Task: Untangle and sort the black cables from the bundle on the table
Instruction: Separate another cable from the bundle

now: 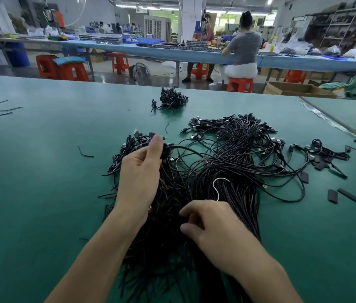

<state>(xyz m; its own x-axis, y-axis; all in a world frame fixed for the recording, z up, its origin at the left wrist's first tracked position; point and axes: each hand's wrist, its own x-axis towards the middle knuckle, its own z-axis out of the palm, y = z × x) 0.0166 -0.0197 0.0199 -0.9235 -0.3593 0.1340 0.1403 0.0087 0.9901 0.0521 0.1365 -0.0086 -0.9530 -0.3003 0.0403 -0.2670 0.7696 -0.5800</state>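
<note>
Left hand (pixel 138 171) was seen pinching one black cable (pixel 185 148) near its plug, raised over the tangled bundle (pixel 227 162) spread across the green bench (pixel 41 182). Right hand (pixel 214 228) was curled, fingers closed among strands at the bundle's near end. A smaller pile (pixel 172 99) was left farther back.

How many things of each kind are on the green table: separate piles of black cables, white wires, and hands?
Black cable piles: 3, namely the large tangle, the small far pile and the small right pile
White wire: 1
Hands: 2, the left hand and the right hand, both in the large tangle
Total: 6
</note>
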